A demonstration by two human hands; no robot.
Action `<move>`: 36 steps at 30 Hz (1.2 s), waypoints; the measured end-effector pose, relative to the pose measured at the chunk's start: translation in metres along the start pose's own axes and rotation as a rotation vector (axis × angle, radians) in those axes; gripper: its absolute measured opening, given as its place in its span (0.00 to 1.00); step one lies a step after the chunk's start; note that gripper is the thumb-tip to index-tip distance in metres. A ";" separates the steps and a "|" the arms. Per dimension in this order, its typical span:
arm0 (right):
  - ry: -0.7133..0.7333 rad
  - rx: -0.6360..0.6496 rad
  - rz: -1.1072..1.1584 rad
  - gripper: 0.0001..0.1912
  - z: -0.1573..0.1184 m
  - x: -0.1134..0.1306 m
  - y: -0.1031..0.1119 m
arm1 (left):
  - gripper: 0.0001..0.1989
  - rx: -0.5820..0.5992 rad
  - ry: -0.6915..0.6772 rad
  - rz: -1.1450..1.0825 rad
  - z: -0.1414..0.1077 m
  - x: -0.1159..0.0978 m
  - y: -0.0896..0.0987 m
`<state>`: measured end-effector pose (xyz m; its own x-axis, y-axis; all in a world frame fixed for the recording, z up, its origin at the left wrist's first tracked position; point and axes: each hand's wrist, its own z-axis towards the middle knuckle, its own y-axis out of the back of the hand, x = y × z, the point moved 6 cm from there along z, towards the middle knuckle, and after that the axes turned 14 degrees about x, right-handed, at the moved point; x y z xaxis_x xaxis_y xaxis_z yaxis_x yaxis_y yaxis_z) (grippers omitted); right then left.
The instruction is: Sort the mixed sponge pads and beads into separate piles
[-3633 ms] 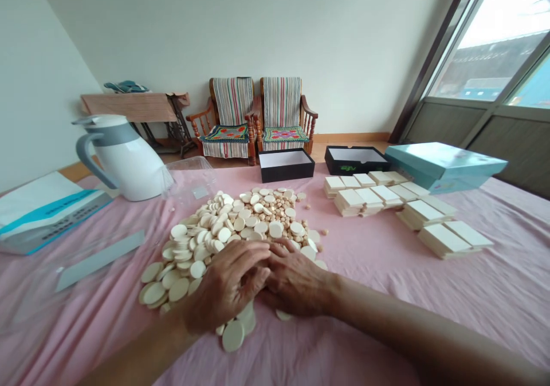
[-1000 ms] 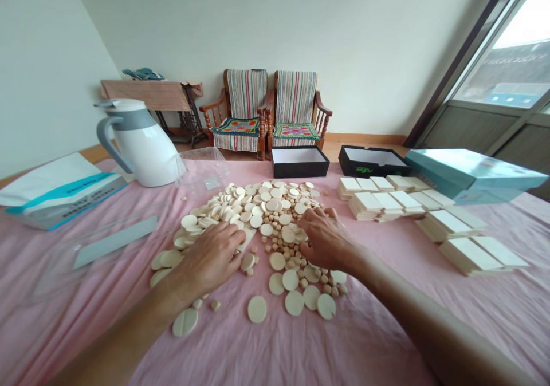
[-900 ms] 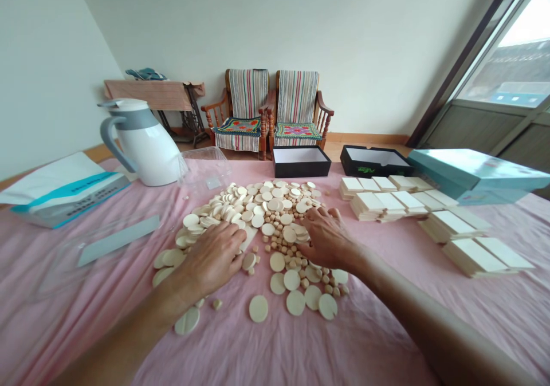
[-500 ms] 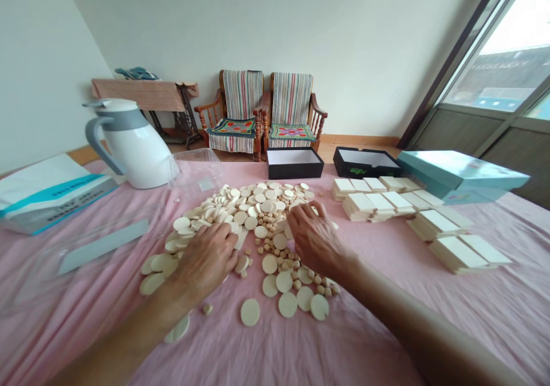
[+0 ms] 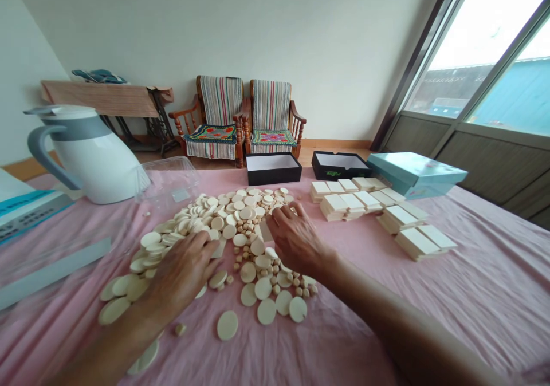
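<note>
1 left hand (image 5: 180, 277) and 1 right hand (image 5: 296, 240) rest palm-down among loose cream discs (image 5: 227, 325). Neither hand shows a clenched grip, and whether either holds a disc cannot be told. The left fingers (image 5: 201, 248) curve over the near edge of the heap (image 5: 232, 217), with the wrist low, so the palm bears on the discs beneath. The right fingers (image 5: 281, 217) spread with their tips down, and the forearm reaches in from the lower right. Small round pegs (image 5: 247, 255) gather between and below the hands, and a pale rectangular slip (image 5: 265, 231) lies just beside the right hand. All of these lie on a pink bedsheet (image 5: 472, 317), the larger discs mostly at the left and near edges, as if kept apart from the pegs. Beyond stand 2 open black boxes (image 5: 272, 169), a teal box (image 5: 412, 174) and rows of stacked cream tiles (image 5: 344, 205). A white jug (image 5: 86, 157) and a clear plastic tub (image 5: 167, 171) stand at the left, with 2 striped wooden armchairs (image 5: 244, 122) by the wall.
</note>
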<state>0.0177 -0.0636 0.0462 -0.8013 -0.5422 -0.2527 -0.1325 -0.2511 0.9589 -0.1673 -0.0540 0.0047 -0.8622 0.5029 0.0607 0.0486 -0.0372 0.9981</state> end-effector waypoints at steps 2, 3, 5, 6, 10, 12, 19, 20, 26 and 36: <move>-0.066 0.019 0.084 0.10 0.001 -0.009 -0.005 | 0.07 0.008 -0.001 0.020 0.001 -0.001 0.000; -0.100 0.020 0.130 0.11 0.001 -0.015 -0.007 | 0.07 0.008 -0.005 0.034 0.002 -0.002 0.000; -0.182 -0.003 0.222 0.13 0.000 -0.030 -0.009 | 0.09 -0.003 -0.010 0.066 0.003 -0.003 0.000; -0.231 -0.026 0.260 0.14 -0.001 -0.040 -0.009 | 0.09 -0.009 -0.012 0.077 0.003 -0.004 0.000; -0.526 -0.109 0.315 0.19 -0.020 -0.100 -0.009 | 0.09 -0.023 -0.023 0.068 0.002 -0.002 -0.002; -0.711 -0.118 0.267 0.22 -0.039 -0.137 -0.013 | 0.08 -0.029 -0.028 0.054 0.001 -0.001 -0.003; -1.168 0.035 0.159 0.28 -0.110 -0.232 -0.049 | 0.09 -0.053 -0.044 0.018 0.001 0.001 -0.005; -1.194 0.056 0.165 0.28 -0.116 -0.238 -0.055 | 0.09 -0.057 -0.045 0.011 0.001 0.001 -0.004; -1.203 0.046 0.223 0.30 -0.122 -0.247 -0.070 | 0.09 -0.073 -0.056 -0.040 0.001 0.002 -0.004; -0.679 -0.221 0.354 0.17 -0.065 -0.171 -0.044 | 0.08 -0.053 0.007 -0.025 -0.005 0.013 0.011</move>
<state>0.1984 -0.0123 0.0391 -0.9640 -0.0300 0.2643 0.2580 -0.3473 0.9016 -0.1802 -0.0521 0.0161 -0.8661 0.4985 0.0360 0.0006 -0.0710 0.9975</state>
